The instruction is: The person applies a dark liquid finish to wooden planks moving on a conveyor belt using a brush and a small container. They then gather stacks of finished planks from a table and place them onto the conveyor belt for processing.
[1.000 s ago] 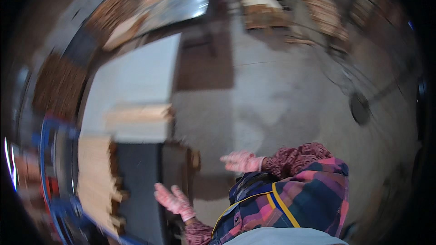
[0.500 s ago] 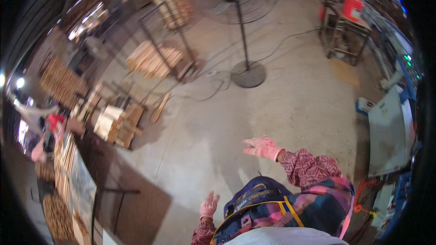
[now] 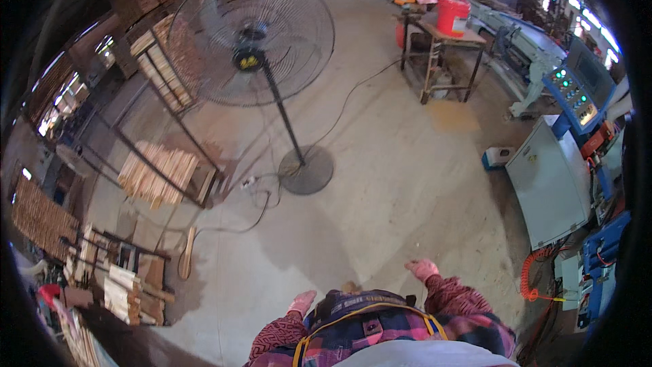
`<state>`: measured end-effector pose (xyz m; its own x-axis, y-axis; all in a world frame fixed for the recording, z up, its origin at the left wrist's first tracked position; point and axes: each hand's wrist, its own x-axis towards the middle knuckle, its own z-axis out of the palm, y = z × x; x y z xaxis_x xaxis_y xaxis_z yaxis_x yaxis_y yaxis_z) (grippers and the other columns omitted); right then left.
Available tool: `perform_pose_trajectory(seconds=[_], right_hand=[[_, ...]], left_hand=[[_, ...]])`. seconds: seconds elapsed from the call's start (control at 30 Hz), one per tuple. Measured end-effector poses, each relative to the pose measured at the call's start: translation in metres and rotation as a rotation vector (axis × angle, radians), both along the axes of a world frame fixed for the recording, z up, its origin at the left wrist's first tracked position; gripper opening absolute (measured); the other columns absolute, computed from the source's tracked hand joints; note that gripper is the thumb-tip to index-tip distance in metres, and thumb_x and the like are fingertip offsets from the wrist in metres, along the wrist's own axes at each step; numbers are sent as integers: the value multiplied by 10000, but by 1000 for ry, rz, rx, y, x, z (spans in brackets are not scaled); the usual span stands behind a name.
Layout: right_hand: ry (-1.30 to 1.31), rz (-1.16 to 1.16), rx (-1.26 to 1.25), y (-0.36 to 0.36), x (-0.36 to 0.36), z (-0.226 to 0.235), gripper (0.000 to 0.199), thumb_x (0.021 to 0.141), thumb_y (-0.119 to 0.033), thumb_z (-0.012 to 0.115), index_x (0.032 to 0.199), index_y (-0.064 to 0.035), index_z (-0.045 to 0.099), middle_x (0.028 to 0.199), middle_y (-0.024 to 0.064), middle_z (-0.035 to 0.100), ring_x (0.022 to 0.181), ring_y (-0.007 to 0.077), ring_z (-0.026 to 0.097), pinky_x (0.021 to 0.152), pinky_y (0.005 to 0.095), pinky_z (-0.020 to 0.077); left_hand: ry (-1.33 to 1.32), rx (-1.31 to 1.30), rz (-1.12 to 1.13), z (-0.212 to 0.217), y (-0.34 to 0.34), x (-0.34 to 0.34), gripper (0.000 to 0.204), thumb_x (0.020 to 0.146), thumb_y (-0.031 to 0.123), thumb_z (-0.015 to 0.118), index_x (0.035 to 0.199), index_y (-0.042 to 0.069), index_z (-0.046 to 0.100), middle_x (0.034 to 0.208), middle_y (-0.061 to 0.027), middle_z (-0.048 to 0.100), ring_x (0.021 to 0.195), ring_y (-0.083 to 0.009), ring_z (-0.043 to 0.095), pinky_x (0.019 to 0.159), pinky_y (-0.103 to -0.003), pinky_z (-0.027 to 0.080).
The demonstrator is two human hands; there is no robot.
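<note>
- My left hand (image 3: 301, 301) hangs low at the bottom of the view in a pink glove, fingers loosely extended, closed on nothing and touching nothing.
- My right hand (image 3: 422, 269) is also gloved in pink, held a little farther out over the floor, fingers slack and open, nothing in it.
- Both sleeves are patterned red, and a plaid shirt with yellow-edged straps fills the lower edge between them.
- Under both hands I see bare concrete floor (image 3: 380, 183), stained darker just ahead of them.
- Ahead of me, well apart from either hand, stands a large pedestal fan (image 3: 251, 37) on a round base (image 3: 305, 170), its cable trailing over the floor.
- To my left is a metal rack with stacked wood strips (image 3: 157, 171), and more timber is piled lower left.
- To my right is a grey cabinet (image 3: 549, 187), with a blue control panel (image 3: 574, 95) beyond it.
- Farther back, a red bucket (image 3: 453, 14) sits on a small table (image 3: 445, 51).
</note>
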<state>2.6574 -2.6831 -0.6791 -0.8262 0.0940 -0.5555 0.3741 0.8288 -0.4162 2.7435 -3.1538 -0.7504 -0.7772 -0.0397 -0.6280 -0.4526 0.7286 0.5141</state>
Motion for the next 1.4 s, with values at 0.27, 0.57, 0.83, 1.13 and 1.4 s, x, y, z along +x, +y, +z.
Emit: perform_pose_trajectory(seconds=[0.27,0.57,0.83,1.13,1.4], right_hand=[[-85,-70,156,82,-114,-70,397,915,-471,554,1160,-209,725,1226,129,684,1079,354,667,906,461,539],[278,354,262,213,-470,-114,151,914,-291,596,995,-174,647,930,112,708,902,384,687,742,507,541],[515,-3,-218,157,-801,-28,399,868,-454,650,994,-91,757,837,78,742,773,231,669,743,372,515],[431,301,-225,-37,-1053,133,480,890,-556,586,1031,-129,754,822,118,713,842,291,685,787,380,506],[597,847,-418,-261,-1136,295,509,920,-563,552,1134,-138,734,1028,164,720,997,343,679,850,430,514]], left_hand=[[-77,-163,-463,-7,59,-290,573,989,542,372,1368,163,574,1397,-143,586,1304,-370,526,1096,-465,411],[-41,-32,-297,-61,151,-474,523,992,480,406,1360,156,587,1409,-150,575,1311,-369,525,1099,-457,410],[-15,-17,-167,11,179,-627,586,953,548,455,1293,106,638,1365,-168,613,1281,-343,556,1085,-447,403],[-4,-2,30,-20,147,-810,616,993,579,384,1398,152,565,1444,-122,560,1329,-312,523,1119,-425,386],[122,-278,394,-22,119,-832,465,975,481,482,1291,196,670,1277,-81,686,1188,-293,641,986,-428,500]])
